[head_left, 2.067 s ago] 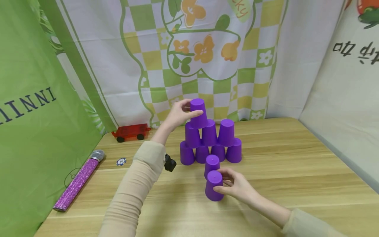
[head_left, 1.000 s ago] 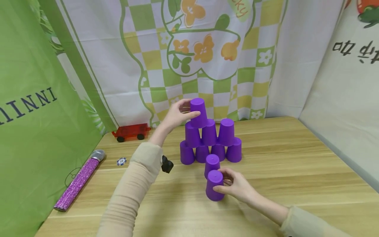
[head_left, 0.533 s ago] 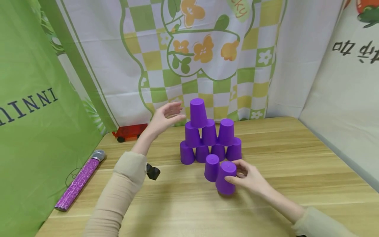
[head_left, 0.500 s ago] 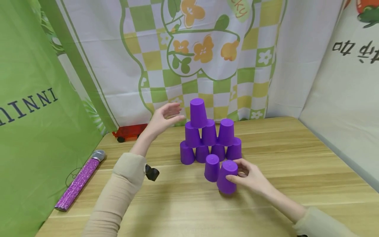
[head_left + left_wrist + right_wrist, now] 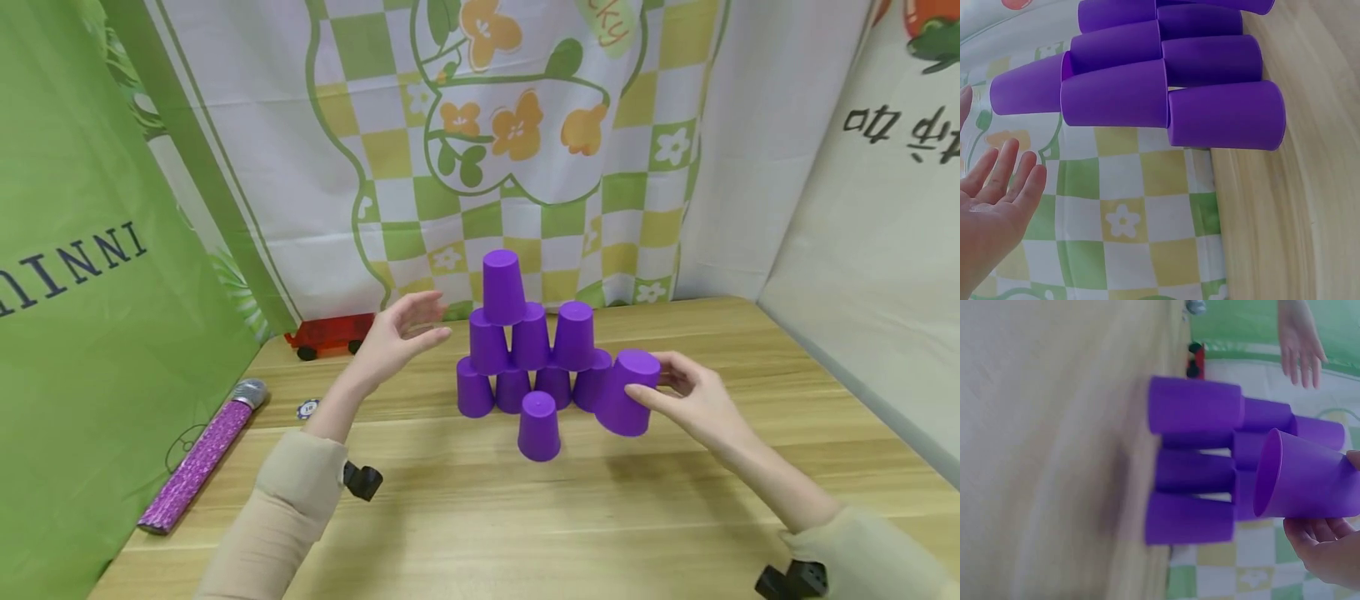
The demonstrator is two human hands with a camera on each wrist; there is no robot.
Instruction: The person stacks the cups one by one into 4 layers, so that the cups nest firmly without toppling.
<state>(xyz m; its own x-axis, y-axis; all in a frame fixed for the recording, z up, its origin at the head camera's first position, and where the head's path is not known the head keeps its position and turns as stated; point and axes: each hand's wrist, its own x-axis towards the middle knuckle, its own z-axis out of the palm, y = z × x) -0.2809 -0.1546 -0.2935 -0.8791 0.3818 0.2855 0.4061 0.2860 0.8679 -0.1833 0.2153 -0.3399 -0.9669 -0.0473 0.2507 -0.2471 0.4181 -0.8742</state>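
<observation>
The green cloth [image 5: 67, 275] at the left carries dark capitals of which "INNI" can be read, the checked flower cloth [image 5: 525, 125] at the back shows the cut-off letters "ky" on a pale green patch at its top edge, and the white cloth [image 5: 885, 217] at the right bears dark characters that cannot be made out.

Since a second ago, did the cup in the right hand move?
Yes. The held cup rose off the table and went right, from in front of the lone cup to beside the pyramid.
</observation>
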